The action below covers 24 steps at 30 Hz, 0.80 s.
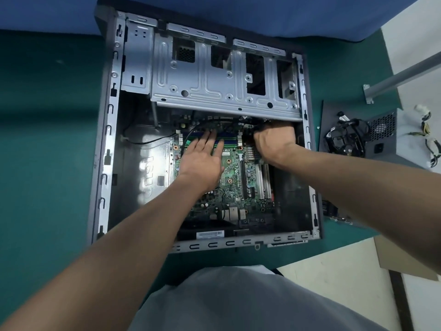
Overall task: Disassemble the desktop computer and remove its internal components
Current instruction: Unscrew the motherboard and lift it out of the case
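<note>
An open desktop case [102,163] lies on its side on a green surface, with its green motherboard [238,185] exposed. My left hand [202,158] lies flat on the board, its straight fingers over the blue and green memory slots [229,139]. My right hand [274,139] reaches under the edge of the silver drive cage [214,87] at the board's far right corner. Its fingers curl down out of sight beside black cables [248,120], and what they hold is hidden. A black cable [191,137] loops over the board by my left fingers.
A removed power supply [379,137] with a black fan [346,139] and loose wires [429,139] lies right of the case. Another part [334,211] sits at the case's lower right corner. A metal bar [405,75] slants at the right. Blue cloth [262,13] lies behind.
</note>
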Tool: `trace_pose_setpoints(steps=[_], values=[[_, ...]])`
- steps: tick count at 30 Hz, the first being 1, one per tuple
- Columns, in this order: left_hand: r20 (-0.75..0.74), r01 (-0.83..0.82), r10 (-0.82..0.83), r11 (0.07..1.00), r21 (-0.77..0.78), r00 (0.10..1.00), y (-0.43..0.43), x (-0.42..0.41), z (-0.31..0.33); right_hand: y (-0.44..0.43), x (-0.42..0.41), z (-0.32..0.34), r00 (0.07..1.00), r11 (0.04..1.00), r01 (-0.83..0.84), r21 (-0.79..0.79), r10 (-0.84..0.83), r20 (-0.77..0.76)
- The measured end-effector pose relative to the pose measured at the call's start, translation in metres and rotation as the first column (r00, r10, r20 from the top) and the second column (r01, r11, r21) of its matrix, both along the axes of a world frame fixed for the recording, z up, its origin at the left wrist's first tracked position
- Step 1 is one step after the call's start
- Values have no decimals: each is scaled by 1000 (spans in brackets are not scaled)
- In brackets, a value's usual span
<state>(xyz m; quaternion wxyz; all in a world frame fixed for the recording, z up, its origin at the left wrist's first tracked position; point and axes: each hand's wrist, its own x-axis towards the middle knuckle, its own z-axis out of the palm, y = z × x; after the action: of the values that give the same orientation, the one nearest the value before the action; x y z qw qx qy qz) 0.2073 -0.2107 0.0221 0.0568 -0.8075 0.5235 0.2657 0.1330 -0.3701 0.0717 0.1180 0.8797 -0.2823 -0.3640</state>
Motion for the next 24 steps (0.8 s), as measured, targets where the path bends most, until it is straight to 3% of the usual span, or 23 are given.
trace_pose_setpoints(steps=[3,5,8,13,19,24], values=[[-8,3,-2,1000,7,1000,-1,1,1,-2,-7,0,995,995,-99,7,99,-12],[-15,-7,7,1000,2,1000,-1,1,3,-7,-5,1,991,999,48,24,-51,124],[-18,-26,26,1000,2,1000,-2,-1,4,-9,-5,-12,973,996,-27,-90,47,225],[-15,-33,33,999,8,999,-3,-2,6,-12,-8,-13,987,999,-23,-32,27,157],[-33,-28,28,1000,12,999,-1,-1,5,-12,-6,-12,994,992,-84,-89,90,67],[-27,-34,34,999,18,999,-1,-4,3,-10,-8,-6,985,988,-150,42,146,88]])
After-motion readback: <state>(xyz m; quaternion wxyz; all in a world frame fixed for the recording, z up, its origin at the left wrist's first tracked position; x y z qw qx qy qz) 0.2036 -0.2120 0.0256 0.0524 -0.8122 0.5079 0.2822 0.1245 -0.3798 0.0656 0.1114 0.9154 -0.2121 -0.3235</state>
